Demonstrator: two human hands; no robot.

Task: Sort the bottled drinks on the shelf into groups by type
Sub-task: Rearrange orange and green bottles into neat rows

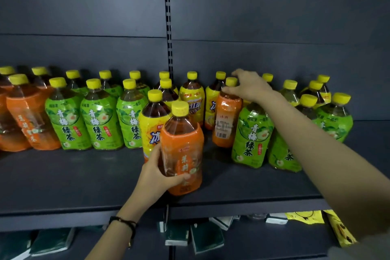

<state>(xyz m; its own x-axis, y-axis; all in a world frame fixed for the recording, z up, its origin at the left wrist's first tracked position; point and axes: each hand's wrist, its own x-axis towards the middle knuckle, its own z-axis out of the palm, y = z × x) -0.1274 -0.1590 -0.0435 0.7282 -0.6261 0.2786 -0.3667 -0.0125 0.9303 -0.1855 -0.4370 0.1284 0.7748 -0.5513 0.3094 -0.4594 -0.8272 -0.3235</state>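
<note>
My left hand (pixel 157 175) grips an orange-label tea bottle (pixel 183 150) near the front of the dark shelf (pixel 63 179). My right hand (pixel 250 85) closes on the neck of a second orange-label bottle (pixel 226 120) farther back. Left of centre stand three green-label bottles (pixel 99 120) in a front row, with orange-label bottles (pixel 27 120) at the far left. Yellow-label bottles (pixel 193 99) cluster in the middle, one (pixel 150 124) just behind my left hand's bottle. More green-label bottles (pixel 251 135) stand on the right. All have yellow caps.
A slotted upright (pixel 168 27) runs down the back panel at centre. Below the shelf's front edge (pixel 232 207), a lower level holds dark green packs (pixel 206 238) and yellow bags (pixel 337 230). Bare shelf lies in front of the left rows.
</note>
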